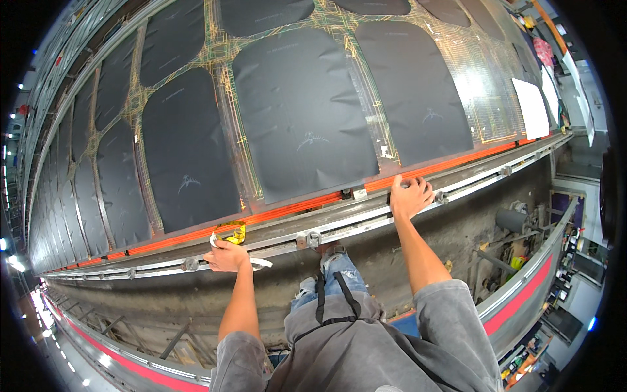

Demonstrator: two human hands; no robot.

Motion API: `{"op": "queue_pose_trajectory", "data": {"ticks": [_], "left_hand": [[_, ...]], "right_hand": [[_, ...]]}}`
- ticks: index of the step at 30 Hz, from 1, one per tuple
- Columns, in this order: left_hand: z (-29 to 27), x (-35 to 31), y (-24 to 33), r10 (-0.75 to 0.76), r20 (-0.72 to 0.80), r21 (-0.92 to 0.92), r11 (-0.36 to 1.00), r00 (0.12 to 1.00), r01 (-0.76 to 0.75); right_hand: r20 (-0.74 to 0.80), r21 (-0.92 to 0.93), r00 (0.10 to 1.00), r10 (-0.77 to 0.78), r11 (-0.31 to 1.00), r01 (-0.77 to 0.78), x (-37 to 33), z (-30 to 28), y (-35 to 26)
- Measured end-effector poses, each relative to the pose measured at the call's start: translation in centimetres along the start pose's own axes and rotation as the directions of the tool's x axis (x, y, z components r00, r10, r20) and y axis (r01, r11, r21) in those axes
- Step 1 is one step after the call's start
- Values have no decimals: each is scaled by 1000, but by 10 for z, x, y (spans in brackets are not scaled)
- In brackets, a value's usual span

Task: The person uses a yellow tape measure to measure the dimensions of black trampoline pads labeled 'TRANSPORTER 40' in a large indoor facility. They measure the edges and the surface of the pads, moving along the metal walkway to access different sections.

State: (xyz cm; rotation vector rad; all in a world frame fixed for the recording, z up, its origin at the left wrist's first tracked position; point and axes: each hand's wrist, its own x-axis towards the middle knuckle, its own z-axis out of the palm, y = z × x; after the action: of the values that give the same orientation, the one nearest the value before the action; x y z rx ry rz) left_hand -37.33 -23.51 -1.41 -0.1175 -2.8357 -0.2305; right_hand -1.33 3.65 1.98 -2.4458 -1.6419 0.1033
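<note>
My left hand (227,256) is closed around a white strip (261,262), whose end sticks out past the wrist. A shiny yellow piece with dark marks (231,231) shows just beyond its fingers; its kind is unclear. My right hand (410,196) rests at the metal rail (353,222), fingers bent and apart, thumb toward the orange edge strip (450,161). No object shows in it. Beyond both hands spreads a long table with large dark sheet pieces (307,111), divided by clear bands with green and yellow lines.
A trough-like gap (457,242) with pipes and frames runs along my side of the rail. Behind me curves a barrier with a pink stripe (522,294). White sheets (530,108) lie at the table's right end. Round fittings (308,240) sit along the rail.
</note>
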Motion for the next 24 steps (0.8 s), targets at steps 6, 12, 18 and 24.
{"op": "queue_pose_trajectory", "data": {"ticks": [6, 12, 18, 24], "left_hand": [[5, 0, -6, -2, -7, -10, 1000, 1000, 2], [3, 0, -3, -26, -34, -11, 1000, 999, 26], [2, -2, 0, -46, -52, -104, 994, 998, 41], [-17, 2, -36, -3, 216, -660, 737, 976, 148]], "right_hand": [[0, -8, 1000, -5, 1000, 5, 0, 1, 1], [-16, -12, 1000, -2, 1000, 2, -1, 3, 4], [10, 27, 1000, -23, 999, 22, -1, 2, 7], [-35, 113, 999, -41, 993, 45, -1, 5, 7]]}}
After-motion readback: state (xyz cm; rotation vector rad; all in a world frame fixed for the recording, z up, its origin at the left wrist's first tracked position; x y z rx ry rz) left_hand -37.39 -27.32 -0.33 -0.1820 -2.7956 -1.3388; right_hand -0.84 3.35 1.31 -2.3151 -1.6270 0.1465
